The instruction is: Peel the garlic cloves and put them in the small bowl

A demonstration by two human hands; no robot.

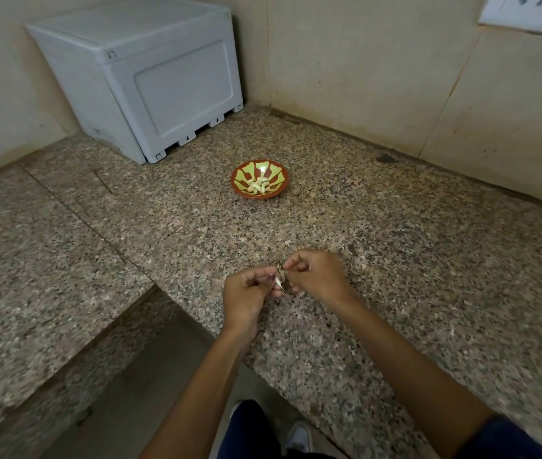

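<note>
A small brown bowl (283,188) with a yellow-green pattern stands on the speckled stone counter, holding several peeled white garlic cloves (258,186). Well in front of it, above the counter's near part, my left hand (246,293) holds a garlic clove (279,282) between curled fingers and thumb. My right hand (316,273) sits right beside it and pinches a bit of the clove's papery skin (281,268) at the top. Most of the clove is hidden by my fingers.
A grey-white plastic box (150,77) stands in the back left corner against the wall. The granite counter (395,243) forms an L, with a gap and floor at the lower left. Bits of garlic skin (364,266) lie to the right of my hands.
</note>
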